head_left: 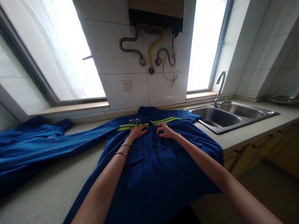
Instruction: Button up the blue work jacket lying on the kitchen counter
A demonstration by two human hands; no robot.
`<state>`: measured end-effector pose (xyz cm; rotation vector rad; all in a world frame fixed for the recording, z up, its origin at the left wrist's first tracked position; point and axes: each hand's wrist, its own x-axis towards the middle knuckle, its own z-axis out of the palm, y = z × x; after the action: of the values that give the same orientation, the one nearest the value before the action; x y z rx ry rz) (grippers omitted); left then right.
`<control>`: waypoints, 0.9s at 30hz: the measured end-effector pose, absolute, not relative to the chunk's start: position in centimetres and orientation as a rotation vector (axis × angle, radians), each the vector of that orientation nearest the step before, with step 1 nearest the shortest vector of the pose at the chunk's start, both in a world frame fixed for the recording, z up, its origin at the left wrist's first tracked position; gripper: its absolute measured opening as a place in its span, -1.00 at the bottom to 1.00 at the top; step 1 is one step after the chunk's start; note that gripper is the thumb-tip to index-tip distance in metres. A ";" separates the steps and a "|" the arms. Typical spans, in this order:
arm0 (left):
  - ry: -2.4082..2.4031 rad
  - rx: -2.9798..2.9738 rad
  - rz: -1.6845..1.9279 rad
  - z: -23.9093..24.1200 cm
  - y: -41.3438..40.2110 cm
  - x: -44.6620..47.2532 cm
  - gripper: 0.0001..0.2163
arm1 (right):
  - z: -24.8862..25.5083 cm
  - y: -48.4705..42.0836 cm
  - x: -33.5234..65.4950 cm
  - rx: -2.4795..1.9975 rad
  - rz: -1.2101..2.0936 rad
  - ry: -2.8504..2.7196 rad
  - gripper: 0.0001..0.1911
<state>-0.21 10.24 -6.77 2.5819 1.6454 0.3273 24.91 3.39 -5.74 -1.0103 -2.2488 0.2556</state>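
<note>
A blue work jacket (pixel 149 183) lies front up on the counter, its collar toward the wall and its lower part hanging over the front edge. A yellow-green reflective stripe crosses the chest, with a white logo above it. My left hand (pixel 138 132) rests on the chest by the stripe, fingers spread and lying on the cloth. Opposite it, my right hand (pixel 165 130) has its fingers curled closed on the jacket's front opening edge, which is lifted a little near the stripe. Two bracelets circle my left wrist.
More blue clothing (pixel 30 133) lies on the counter (pixel 58 183) at the left. A double steel sink (pixel 252 111) with a tap (pixel 220 90) is at the right, near one jacket sleeve. Behind, hoses hang below a wall-mounted heater (pixel 156 15), and a socket (pixel 126 85) sits on the tiles.
</note>
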 end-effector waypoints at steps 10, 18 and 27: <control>1.717 2.759 0.385 -5.8 8.5 1.5 -0.65 | -2.0 0.7 24.8 -0.741 1.349 -2.473 -0.73; 1.781 2.671 0.472 -3.1 5.2 5.1 -0.74 | -0.2 -0.6 26.5 -0.813 1.928 -2.343 -0.71; 0.991 1.804 -0.709 1.1 0.5 5.0 -0.66 | -1.7 -0.1 26.6 -1.019 1.766 -2.368 -0.67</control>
<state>4.98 0.53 1.10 1.8035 0.9906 -0.7094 26.63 -0.07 -1.69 -1.0192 -2.3681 1.7659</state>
